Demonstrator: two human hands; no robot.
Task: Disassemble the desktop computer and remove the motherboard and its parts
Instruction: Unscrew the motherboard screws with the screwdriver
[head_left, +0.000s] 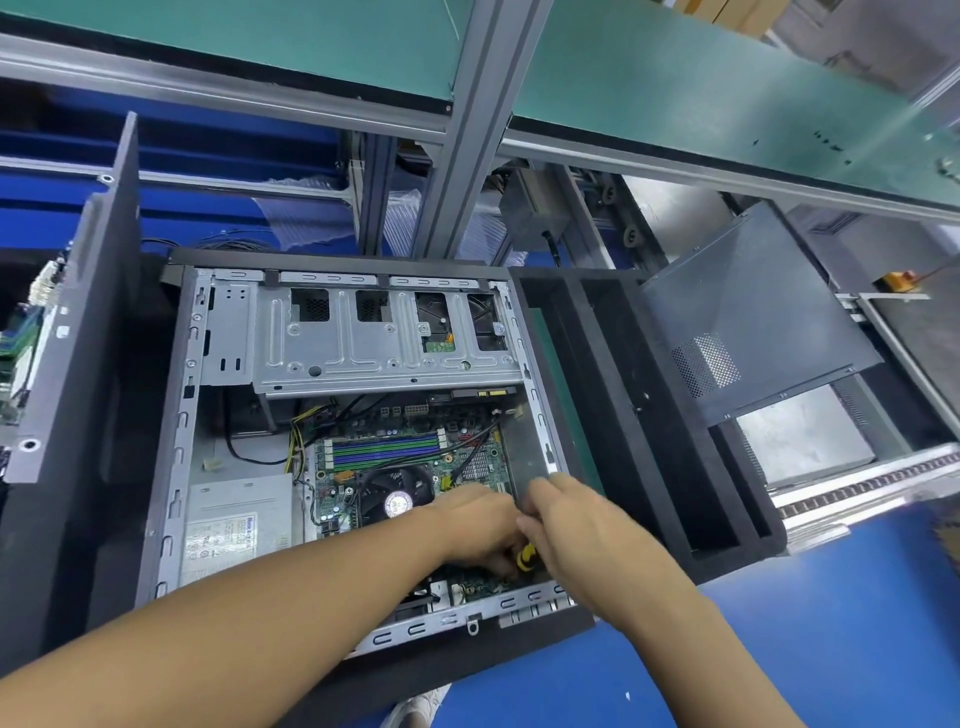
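Gripping yellow-handled tool (524, 558), right hand (576, 525) over motherboard (415, 452)

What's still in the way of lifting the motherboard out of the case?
The drive cage overhangs the far edge of the motherboard, and a black cable crosses its right side.

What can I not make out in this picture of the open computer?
Head view:
- Yellow tool: mostly hidden between the left hand and right hand; which one holds it is unclear.
- Motherboard: near corner covered by both hands.
- Power supply label: print too small to read.
- Circuit board at left: cut off by the picture edge.
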